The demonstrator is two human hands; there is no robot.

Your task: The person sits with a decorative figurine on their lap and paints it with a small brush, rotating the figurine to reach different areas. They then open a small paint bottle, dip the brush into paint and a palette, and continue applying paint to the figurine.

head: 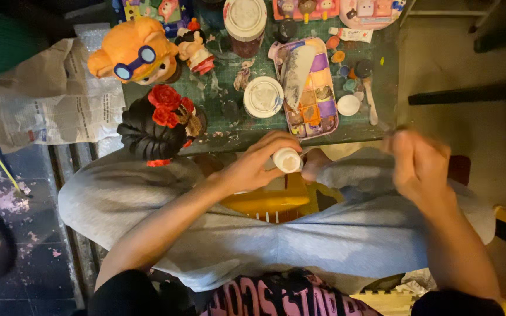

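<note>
The left hand (259, 164) is closed around a small white bottle (287, 160), with the fingers curled over its top and side, and it holds the bottle just above the person's lap, near the near edge of the desk (229, 131). The right hand (420, 167) is raised to the right of the bottle and well apart from it; it looks blurred, so I cannot tell how far it is open or whether it holds something. Under the left hand, between the knees in grey trousers (323, 240), there is a yellow stool (267, 202). On the desk, just beyond the bottle, lies a pink paint palette (311, 88) with many coloured compartments and a whitish tool resting across it. To the left of the palette stands a round white lid (263, 96), and further away a jar with a white lid (245, 23). At the left near corner of the desk stands a figurine with black hair and red flowers (159, 123), and behind it an orange figurine with blue goggles (134, 55). Small paint pots (348, 105) lie to the right of the palette. A sheet of newspaper (48, 99) hangs over the left side, above the dark floor.
</note>
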